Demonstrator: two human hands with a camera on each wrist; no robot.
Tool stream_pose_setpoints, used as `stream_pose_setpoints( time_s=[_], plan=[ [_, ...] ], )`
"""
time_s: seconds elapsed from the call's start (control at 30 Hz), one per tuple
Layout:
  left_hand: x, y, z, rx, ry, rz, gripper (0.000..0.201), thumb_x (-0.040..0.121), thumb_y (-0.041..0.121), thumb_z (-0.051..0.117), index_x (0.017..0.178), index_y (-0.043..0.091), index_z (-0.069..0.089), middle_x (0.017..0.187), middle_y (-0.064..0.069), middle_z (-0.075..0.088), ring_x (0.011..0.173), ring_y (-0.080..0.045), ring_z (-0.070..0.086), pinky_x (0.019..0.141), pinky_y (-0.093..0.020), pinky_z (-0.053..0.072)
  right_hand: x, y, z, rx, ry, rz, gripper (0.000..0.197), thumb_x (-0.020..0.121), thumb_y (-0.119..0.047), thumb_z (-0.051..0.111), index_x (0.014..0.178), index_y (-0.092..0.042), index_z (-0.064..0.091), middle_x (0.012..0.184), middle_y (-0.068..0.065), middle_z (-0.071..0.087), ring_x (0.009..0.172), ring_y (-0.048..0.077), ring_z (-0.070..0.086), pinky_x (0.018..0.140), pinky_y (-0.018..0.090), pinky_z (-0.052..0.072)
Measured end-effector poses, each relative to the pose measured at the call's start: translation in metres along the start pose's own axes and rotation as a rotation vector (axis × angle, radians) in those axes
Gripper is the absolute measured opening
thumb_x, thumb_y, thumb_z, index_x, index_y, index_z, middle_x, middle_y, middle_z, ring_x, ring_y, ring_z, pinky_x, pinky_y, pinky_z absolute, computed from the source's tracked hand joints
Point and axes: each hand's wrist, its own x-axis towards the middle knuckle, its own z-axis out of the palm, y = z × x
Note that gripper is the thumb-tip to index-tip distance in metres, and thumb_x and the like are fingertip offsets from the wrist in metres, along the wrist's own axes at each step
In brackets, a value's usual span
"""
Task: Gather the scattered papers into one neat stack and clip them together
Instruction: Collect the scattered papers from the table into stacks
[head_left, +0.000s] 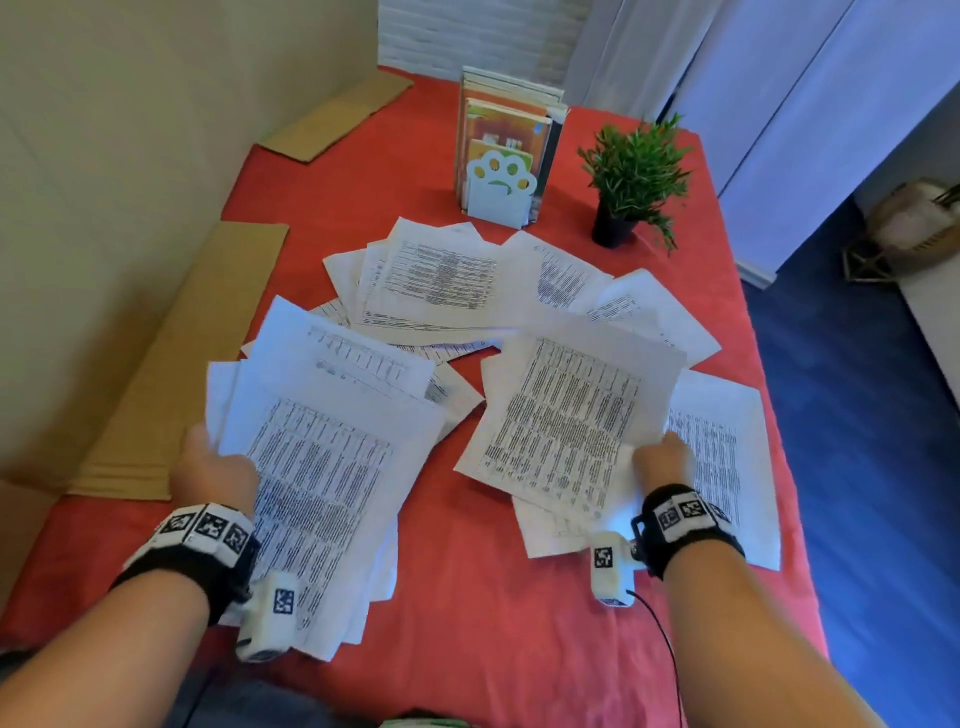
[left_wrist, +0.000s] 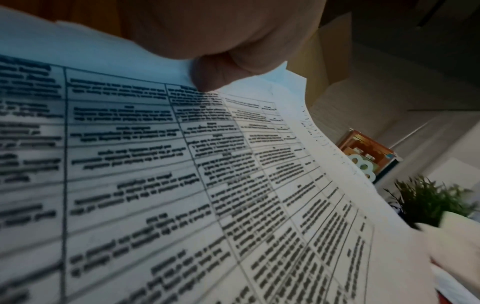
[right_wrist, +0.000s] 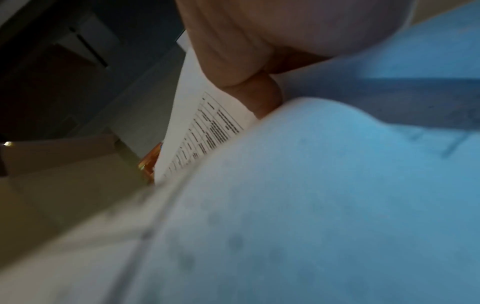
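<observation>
Left hand (head_left: 215, 470) gripping fanned printed papers (head_left: 317, 467)

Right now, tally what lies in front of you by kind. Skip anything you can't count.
Cardboard pieces: 2
Plant: 1
Bookend: 1
Papers: too overlapped to count
Books: packed together, cannot count
Total counted: 4
</observation>
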Motion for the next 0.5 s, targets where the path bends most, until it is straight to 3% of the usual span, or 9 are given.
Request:
stream_pose_setpoints(
  time_s=[0.07,0.13,0.2,0.23,0.33,0.4,0.47,0.5],
  plan=[
    [0.003,0.001,0.001,0.008,-0.024,-0.039,0.022,0.081,-0.01,0.037,0.1,-0.003,0.046,0.093,-0.028,0.053,0.076,-0.034,0.047,0.066,-0.041,0.04,-0.001,-0.002,-0.008,0.061,-0.046,0.028,0.02,0.085,0.01,0.04,0.096,-0.003,0.052,0.083,0.012,0.052,0.084,0.026,0.048,0.073,0.031,0.04],
    [0.004,0.003,0.007,0.063,-0.133,-0.049,0.029,0.083,-0.008,0.042,0.111,-0.005,0.048,0.106,-0.033,0.056,0.084,-0.041,0.052,0.072,-0.046,0.041,-0.001,-0.002,-0.002,0.127,-0.131,0.026,0.02,0.08,0.005,0.051,0.098,-0.005,0.053,0.09,0.015,0.058,0.087,0.028,0.055,0.081,0.033,0.047],
    [0.001,0.007,0.018,0.101,-0.25,-0.039,0.036,0.082,-0.008,0.047,0.119,-0.008,0.049,0.115,-0.033,0.057,0.102,-0.047,0.055,0.083,-0.046,0.043,0.001,0.003,0.018,0.193,-0.228,-0.011,0.032,0.068,-0.003,0.062,0.101,-0.006,0.061,0.1,0.02,0.067,0.094,0.034,0.064,0.091,0.043,0.051],
    [-0.003,0.009,0.025,0.104,-0.305,-0.049,0.037,0.082,-0.008,0.048,0.119,-0.009,0.049,0.117,-0.033,0.057,0.108,-0.047,0.054,0.082,-0.043,0.041,0.0,0.008,0.03,0.24,-0.29,-0.021,0.038,0.065,-0.006,0.064,0.103,-0.008,0.064,0.103,0.02,0.069,0.097,0.036,0.066,0.093,0.049,0.051],
    [-0.019,0.012,0.041,-0.046,-0.526,-0.144,0.036,0.08,-0.007,0.051,0.116,-0.003,0.054,0.121,-0.029,0.058,0.109,-0.045,0.055,0.082,-0.039,0.042,-0.018,0.012,0.066,0.368,-0.473,-0.043,0.045,0.067,-0.014,0.066,0.111,-0.009,0.065,0.104,0.014,0.071,0.098,0.033,0.067,0.095,0.053,0.05],
    [-0.033,0.016,0.044,-0.276,-0.702,-0.247,0.027,0.088,0.016,0.051,0.113,0.008,0.059,0.123,-0.024,0.059,0.109,-0.041,0.056,0.092,-0.048,0.046,-0.036,0.008,0.085,0.344,-0.552,-0.078,0.049,0.067,-0.018,0.065,0.115,-0.009,0.063,0.105,0.013,0.071,0.098,0.032,0.068,0.095,0.051,0.05],
    [-0.042,0.016,0.046,-0.346,-0.756,-0.31,0.052,0.089,0.056,0.042,0.123,0.018,0.055,0.128,-0.012,0.058,0.115,-0.034,0.055,0.099,-0.052,0.043,-0.046,0.005,0.103,0.339,-0.602,-0.096,0.05,0.061,-0.02,0.063,0.111,-0.011,0.063,0.103,0.014,0.071,0.098,0.032,0.068,0.093,0.052,0.051],
    [-0.045,0.019,0.046,-0.301,-0.762,-0.273,0.063,0.086,0.063,0.041,0.13,0.017,0.048,0.13,-0.005,0.054,0.118,-0.031,0.053,0.101,-0.049,0.042,-0.051,0.001,0.107,0.313,-0.622,-0.11,0.048,0.062,-0.02,0.062,0.109,-0.013,0.063,0.103,0.012,0.071,0.097,0.031,0.068,0.092,0.051,0.052]
  ],
)
